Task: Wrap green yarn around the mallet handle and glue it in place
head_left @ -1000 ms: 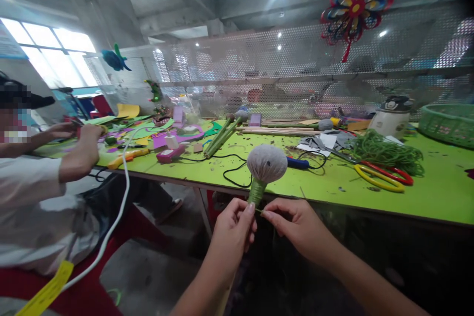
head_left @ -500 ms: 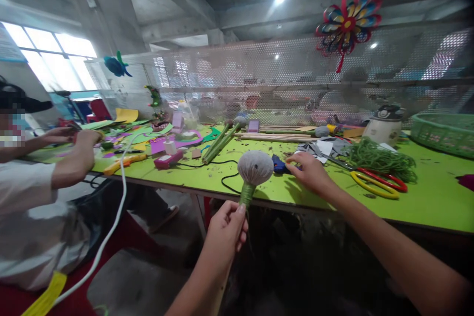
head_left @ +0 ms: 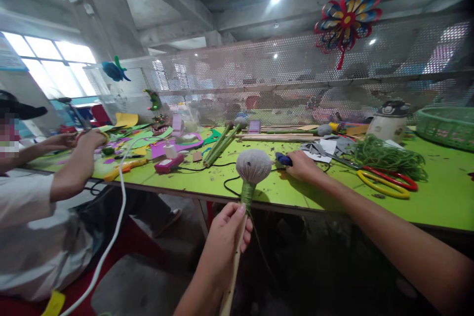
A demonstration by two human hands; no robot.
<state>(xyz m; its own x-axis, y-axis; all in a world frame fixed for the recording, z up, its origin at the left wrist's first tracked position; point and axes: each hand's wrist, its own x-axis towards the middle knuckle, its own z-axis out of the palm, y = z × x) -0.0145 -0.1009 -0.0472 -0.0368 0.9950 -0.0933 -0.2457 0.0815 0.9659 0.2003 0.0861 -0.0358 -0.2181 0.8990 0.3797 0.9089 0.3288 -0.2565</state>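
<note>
My left hand (head_left: 228, 227) is closed around a wooden stick (head_left: 234, 276) in front of the table edge. The stick's top carries a grey cloth-covered ball (head_left: 254, 165), gathered at the neck and bound with green string (head_left: 247, 192); a loose string end hangs below. On the table to the right, my right hand (head_left: 305, 165) is wrapped round a blue glue gun (head_left: 283, 159), whose body is mostly hidden by the fingers. A black cord runs near it. Red-and-yellow-handled scissors (head_left: 385, 185) lie right of that hand, beside a heap of green string (head_left: 388, 158).
At left a person in a white shirt (head_left: 25, 207) works with both hands over paper scraps. A yellow glue gun (head_left: 124, 170), a pink box (head_left: 169, 163), green-wrapped sticks (head_left: 222, 145), a white kettle (head_left: 388, 121) and a green basket (head_left: 446, 128) stand or lie on the green table (head_left: 437, 202).
My right hand has gone from fingers reaching at the blue glue gun to gripping it, and the gun has turned slightly. My left hand still holds the stick.
</note>
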